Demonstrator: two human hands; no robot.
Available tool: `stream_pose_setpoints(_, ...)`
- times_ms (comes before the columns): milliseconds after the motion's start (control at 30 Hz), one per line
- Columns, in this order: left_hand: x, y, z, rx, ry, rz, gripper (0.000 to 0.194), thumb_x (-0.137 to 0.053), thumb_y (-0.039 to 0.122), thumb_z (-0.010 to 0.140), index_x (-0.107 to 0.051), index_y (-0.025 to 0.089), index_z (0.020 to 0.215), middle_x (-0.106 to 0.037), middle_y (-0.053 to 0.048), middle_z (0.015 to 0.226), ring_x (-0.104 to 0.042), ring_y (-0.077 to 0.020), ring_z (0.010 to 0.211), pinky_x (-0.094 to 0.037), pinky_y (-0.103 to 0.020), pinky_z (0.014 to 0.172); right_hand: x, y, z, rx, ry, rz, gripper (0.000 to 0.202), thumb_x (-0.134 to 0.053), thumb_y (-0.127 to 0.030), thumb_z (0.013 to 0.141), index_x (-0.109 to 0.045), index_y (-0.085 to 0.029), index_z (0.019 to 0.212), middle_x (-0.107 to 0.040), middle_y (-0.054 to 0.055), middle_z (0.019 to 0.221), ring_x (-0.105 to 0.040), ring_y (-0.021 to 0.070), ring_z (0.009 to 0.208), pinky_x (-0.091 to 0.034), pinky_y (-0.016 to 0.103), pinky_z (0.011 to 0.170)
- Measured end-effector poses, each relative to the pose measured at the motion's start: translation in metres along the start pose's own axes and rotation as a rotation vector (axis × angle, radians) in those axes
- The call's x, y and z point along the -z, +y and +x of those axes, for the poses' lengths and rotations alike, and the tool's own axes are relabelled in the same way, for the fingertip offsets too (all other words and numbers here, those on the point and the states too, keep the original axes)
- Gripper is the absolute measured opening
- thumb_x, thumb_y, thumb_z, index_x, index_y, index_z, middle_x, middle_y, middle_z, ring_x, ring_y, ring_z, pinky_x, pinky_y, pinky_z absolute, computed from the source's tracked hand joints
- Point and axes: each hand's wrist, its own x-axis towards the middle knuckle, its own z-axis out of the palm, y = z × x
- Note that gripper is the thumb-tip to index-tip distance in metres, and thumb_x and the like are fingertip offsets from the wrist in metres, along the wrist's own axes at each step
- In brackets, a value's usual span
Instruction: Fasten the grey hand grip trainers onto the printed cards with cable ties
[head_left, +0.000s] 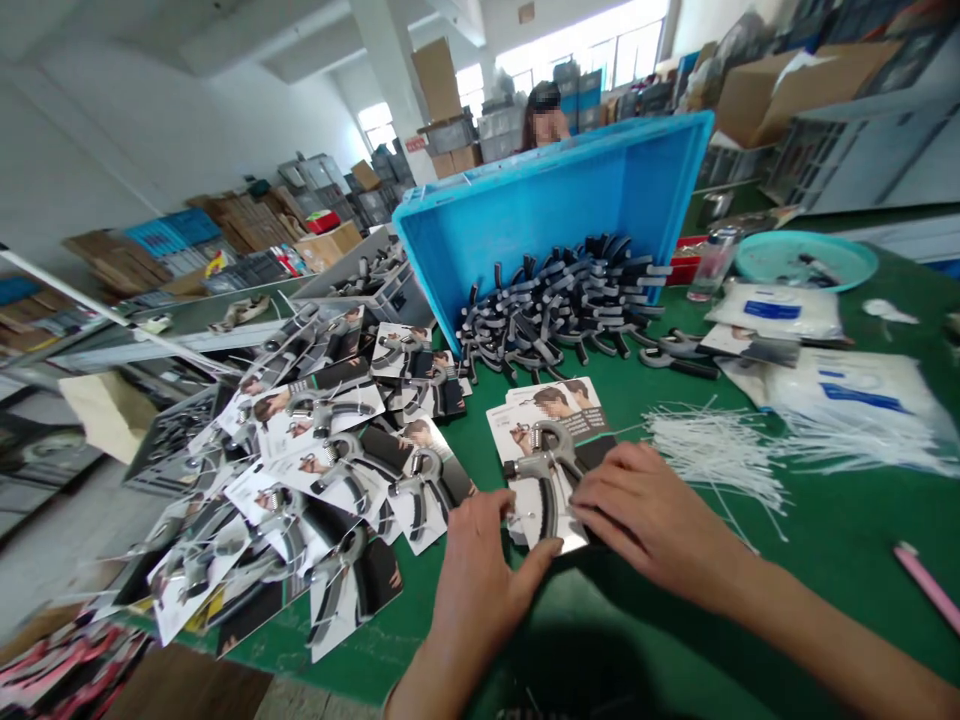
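Left hand: grip apart at glossy card; right hand: unclear, at curved exerciser.

On our green tabletop we see a turquoise tray, a clear jar just beside it, and a slim pink item; beyond stand an open cardboard box and a white pillar.

piled cards lie left of the carded gripper, ties right, bin behind.
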Motion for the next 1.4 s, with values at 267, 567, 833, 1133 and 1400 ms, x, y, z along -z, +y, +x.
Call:
stream_pose_setpoints(267, -0.002, -0.007, 0.001, 0.056, -0.017, -0.274, 0.016, -0.059, 0.024, 0.094, -0.064, 0.019, 0.109, -0.063, -0.006, 0.094, -0.062, -0.0190, 0.087, -0.051, -0.033, 0.081, 0.000, -0.009, 0.007, -0.018, -0.062, 0.176, 0.013, -0.055, -0.024, 0.098, -0.068, -0.024, 0.099, -0.070, 0.005, 0.094, -0.057, 0.0236, 0.092, -0.046, 0.039, 0.082)
stream_pose_setpoints(567, -0.003, -0.028, 0.010, -0.082, 0.023, -0.347, 0.023, -0.056, 0.016, 0.096, -0.072, 0.024, 0.109, -0.066, -0.006, 0.100, -0.064, -0.0175, 0.095, -0.053, -0.030, 0.084, -0.020, -0.009, 0.020, -0.122, 0.080, 0.334, 0.011, -0.061, -0.022, 0.095, -0.070, -0.025, 0.101, -0.071, 0.004, 0.096, -0.060, 0.0221, 0.094, -0.050, 0.036, 0.082)
stream_pose_setpoints(833, -0.011, -0.010, 0.022, 0.003, -0.001, -0.474, 0.010, -0.065, 0.017, 0.092, -0.069, 0.021, 0.100, -0.069, -0.003, 0.094, -0.065, -0.0155, 0.089, -0.050, -0.028, 0.083, -0.017, -0.004, 0.012, -0.060, 0.016, 0.090, 0.014, -0.052, -0.027, 0.099, -0.063, -0.022, 0.093, -0.066, 0.006, 0.089, -0.055, 0.0248, 0.088, -0.044, 0.041, 0.081)
stream_pose_setpoints(1133, -0.009, -0.010, 0.026, 0.105, -0.104, -0.629, 0.007, -0.066, 0.019, 0.091, -0.071, 0.021, 0.095, -0.066, -0.002, 0.091, -0.062, -0.0155, 0.088, -0.047, -0.026, 0.081, -0.010, -0.004, 0.006, -0.001, -0.019, -0.051, 0.021, -0.048, -0.024, 0.100, -0.067, -0.019, 0.092, -0.066, 0.010, 0.087, -0.052, 0.0251, 0.085, -0.042, 0.040, 0.077)
stream_pose_setpoints(1400, -0.009, -0.007, 0.026, 0.073, -0.111, -0.621, 0.007, -0.066, 0.016, 0.090, -0.071, 0.019, 0.094, -0.066, -0.002, 0.090, -0.061, -0.0148, 0.087, -0.046, -0.025, 0.080, -0.010, -0.012, 0.012, 0.055, -0.009, -0.097, 0.024, -0.046, -0.021, 0.101, -0.066, -0.015, 0.089, -0.064, 0.009, 0.084, -0.048, 0.0234, 0.081, -0.039, 0.038, 0.075)
